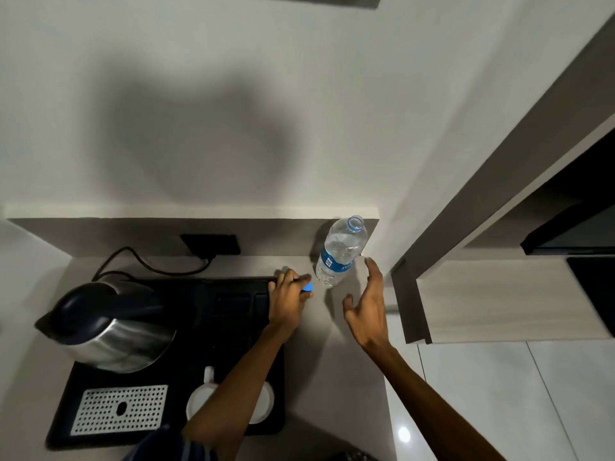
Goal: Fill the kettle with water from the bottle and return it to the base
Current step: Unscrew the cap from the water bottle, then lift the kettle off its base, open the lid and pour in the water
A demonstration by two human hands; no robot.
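Your left forearm covers much of the white cups on the black tray, so you cannot see inside them. The clear bottle, uncapped and holding water, stands far right on the counter. Your left hand pinches its blue cap. Your right hand is spread open, empty, just beside the bottle. The steel kettle, lid closed, sits at the tray's left.

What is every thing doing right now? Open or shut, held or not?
bottle: upright, cap off, nobody holding it
blue cap: held in left hand
right hand: open, empty, beside the bottle
kettle: lid shut, standing on the black tray
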